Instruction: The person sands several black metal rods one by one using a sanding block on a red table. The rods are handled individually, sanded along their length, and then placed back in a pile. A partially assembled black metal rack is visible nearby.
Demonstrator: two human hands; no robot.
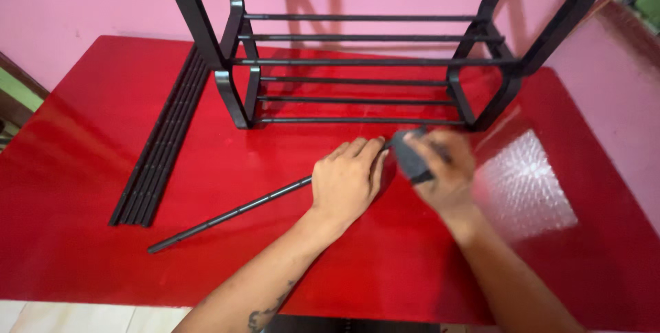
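On the red table (82, 168), left hand (347, 178) pins a black rod (227, 216); right hand (443, 168), blurred, seemingly grips a dark connector (410, 158).

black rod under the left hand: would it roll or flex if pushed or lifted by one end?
The black rod looks round and thin, lying flat on the glossy red table, so it probably rolls easily. It appears straight and metal-like, likely stiff and light. The left hand pins one end.

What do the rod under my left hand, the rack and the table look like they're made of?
Rod: thin, straight, dull black; probably painted metal tube. Rack: similar thin rails between thicker glossy black end frames, perhaps plastic or coated metal. Table: hard glossy red surface that mirrors window light; lacquer or laminate, can't tell.
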